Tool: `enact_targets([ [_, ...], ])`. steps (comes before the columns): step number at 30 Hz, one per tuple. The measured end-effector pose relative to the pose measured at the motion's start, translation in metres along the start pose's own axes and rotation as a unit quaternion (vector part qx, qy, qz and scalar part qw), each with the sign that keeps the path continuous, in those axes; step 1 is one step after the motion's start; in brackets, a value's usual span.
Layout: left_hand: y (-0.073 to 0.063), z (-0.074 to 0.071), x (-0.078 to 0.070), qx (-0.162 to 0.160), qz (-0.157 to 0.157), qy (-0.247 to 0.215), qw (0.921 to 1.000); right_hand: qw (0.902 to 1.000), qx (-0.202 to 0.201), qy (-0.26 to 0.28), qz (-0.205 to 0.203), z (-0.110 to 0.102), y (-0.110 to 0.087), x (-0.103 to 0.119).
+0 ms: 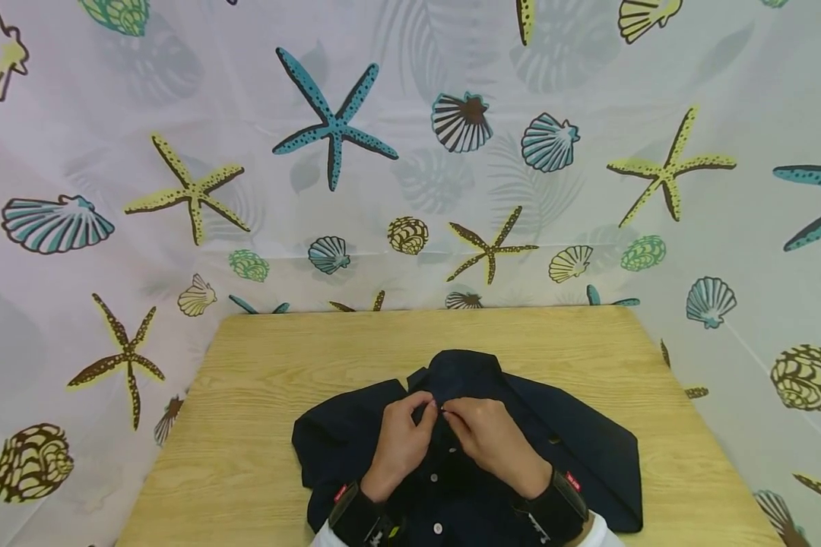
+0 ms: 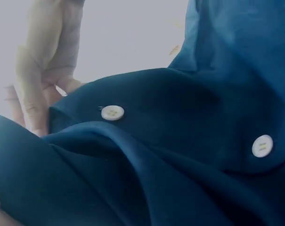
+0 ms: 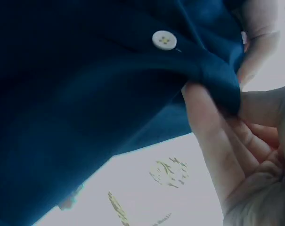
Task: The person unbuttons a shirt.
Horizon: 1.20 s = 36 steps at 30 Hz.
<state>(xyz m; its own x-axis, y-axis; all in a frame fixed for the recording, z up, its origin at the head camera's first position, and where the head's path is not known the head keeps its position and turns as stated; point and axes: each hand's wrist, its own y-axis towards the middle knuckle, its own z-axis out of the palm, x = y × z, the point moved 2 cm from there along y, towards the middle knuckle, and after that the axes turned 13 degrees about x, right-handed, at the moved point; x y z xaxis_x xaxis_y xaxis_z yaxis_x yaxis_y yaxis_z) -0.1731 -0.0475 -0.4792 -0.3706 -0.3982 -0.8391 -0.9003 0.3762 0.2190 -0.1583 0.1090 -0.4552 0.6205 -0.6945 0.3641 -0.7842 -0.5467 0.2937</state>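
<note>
A dark navy shirt (image 1: 581, 425) lies on the wooden table, its collar (image 1: 465, 366) toward the far side. At the placket just below the collar, my left hand (image 1: 402, 441) pinches the cloth between thumb and fingers. Close beside it, my right hand (image 1: 496, 439) pinches the same front edge, the fingertips almost meeting. White buttons run down the front, among them a lower button (image 1: 438, 528). In the left wrist view, a white button (image 2: 112, 113) sits near the gripped edge; the right wrist view shows a button (image 3: 164, 40) by the pinched cloth. The fingertips partly hide behind fabric.
The light wooden table (image 1: 246, 395) extends around the shirt on both sides. Behind it hangs a white curtain (image 1: 397, 289) printed with starfish and shells. Dark bands with red tags circle both wrists, below white sleeves.
</note>
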Motion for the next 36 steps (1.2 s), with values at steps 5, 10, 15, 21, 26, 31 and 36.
enact_targets([
  [5, 0.002, -0.003, 0.001, 0.02, -0.016, -0.024, 0.9994, 0.9964, -0.062, -0.045, 0.036, 0.002, -0.001, 0.0],
  [10, 0.002, -0.005, 0.005, 0.073, -0.046, -0.068, 0.9939, 0.9955, -0.086, -0.013, 0.037, 0.003, 0.0, -0.004],
  [15, 0.001, -0.004, 0.011, 0.111, -0.063, -0.073, 0.9892, 0.9988, -0.044, -0.01, 0.017, 0.003, 0.0, -0.004],
  [21, -0.003, -0.001, 0.009, 0.088, -0.037, -0.013, 0.9954, 0.9973, -0.032, -0.065, 0.01, 0.004, -0.002, 0.001],
  [26, -0.005, 0.004, 0.003, 0.071, -0.018, 0.028, 0.9969, 0.9928, -0.055, -0.105, 0.014, 0.007, -0.002, 0.004],
  [31, -0.007, 0.003, 0.003, 0.087, 0.006, 0.039, 0.9954, 0.9997, -0.019, -0.015, 0.006, 0.008, -0.003, -0.008],
  [36, -0.006, 0.001, 0.006, 0.095, 0.014, 0.067, 0.9931, 0.9998, 0.006, 0.008, -0.014, 0.009, -0.005, -0.016],
])
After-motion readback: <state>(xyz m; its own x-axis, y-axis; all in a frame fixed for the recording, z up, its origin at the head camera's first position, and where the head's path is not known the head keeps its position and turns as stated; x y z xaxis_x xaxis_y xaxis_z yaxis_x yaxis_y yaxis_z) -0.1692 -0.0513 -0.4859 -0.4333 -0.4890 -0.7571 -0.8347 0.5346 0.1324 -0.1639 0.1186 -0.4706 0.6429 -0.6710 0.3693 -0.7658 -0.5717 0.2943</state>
